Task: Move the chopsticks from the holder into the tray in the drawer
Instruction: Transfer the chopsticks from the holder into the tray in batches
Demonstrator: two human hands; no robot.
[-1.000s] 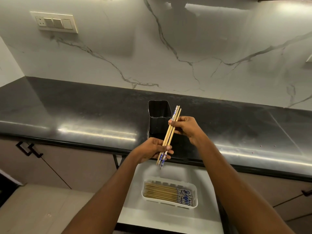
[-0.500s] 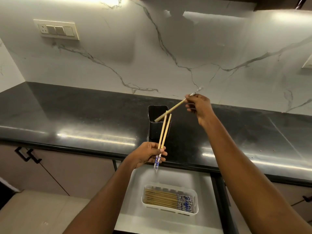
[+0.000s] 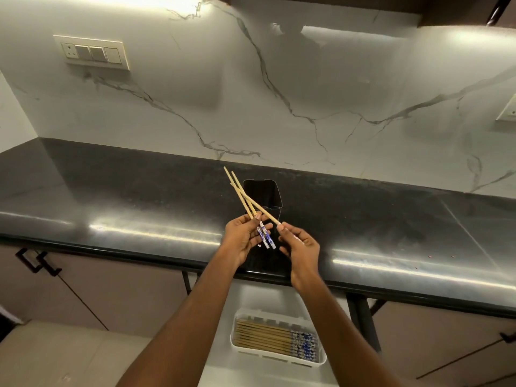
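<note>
My left hand (image 3: pixel 242 238) grips two wooden chopsticks (image 3: pixel 240 193) near their blue-patterned ends, tips pointing up and left. My right hand (image 3: pixel 300 243) pinches a third chopstick (image 3: pixel 262 211) that crosses the pair. Both hands hover in front of the black holder (image 3: pixel 265 195), which stands on the counter and looks empty from here. Below, the white tray (image 3: pixel 321 361) in the open drawer (image 3: pixel 223 372) holds several chopsticks lying side by side, patterned ends to the right.
The dark polished counter (image 3: pixel 139 208) runs across the view, backed by a marble wall with a switch plate (image 3: pixel 93 53). Cabinet doors with black handles (image 3: pixel 37 262) flank the drawer. A black frame leg (image 3: pixel 363 317) stands right of the drawer.
My right hand came down from above the holder with its chopstick and met the left hand. The left hand's pair swung so that the tips lean left.
</note>
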